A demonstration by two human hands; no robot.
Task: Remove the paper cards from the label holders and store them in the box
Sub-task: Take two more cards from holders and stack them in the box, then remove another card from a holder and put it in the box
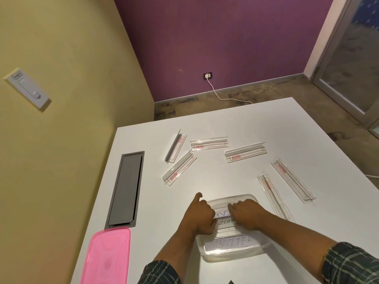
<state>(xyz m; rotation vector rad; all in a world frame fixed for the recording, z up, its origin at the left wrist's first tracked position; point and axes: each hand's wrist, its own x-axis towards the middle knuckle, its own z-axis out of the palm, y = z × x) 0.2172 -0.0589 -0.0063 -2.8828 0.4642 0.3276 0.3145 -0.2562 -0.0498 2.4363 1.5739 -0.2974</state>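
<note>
A clear plastic box (pixel 232 197) stands on the white table (pixel 256 124) near its front. Inside lie paper cards, one reading "BUTTER" (pixel 233 242) and one reading "ZEBR" (pixel 225 222). Over the box my left hand (pixel 202 216) and my right hand (pixel 247 214) grip the two ends of another card (pixel 222 213) with partly hidden writing. My left thumb sticks up. Several clear label holders with red print lie around the box: one (pixel 179 171) to the far left, one (pixel 245 154) beyond it, one (pixel 292 181) to the right.
A pink lid (pixel 106 257) lies at the table's front left. A grey cable hatch (pixel 126 189) is set into the table along its left edge. A yellow wall runs close on the left. Another holder (pixel 272 193) lies right beside the box.
</note>
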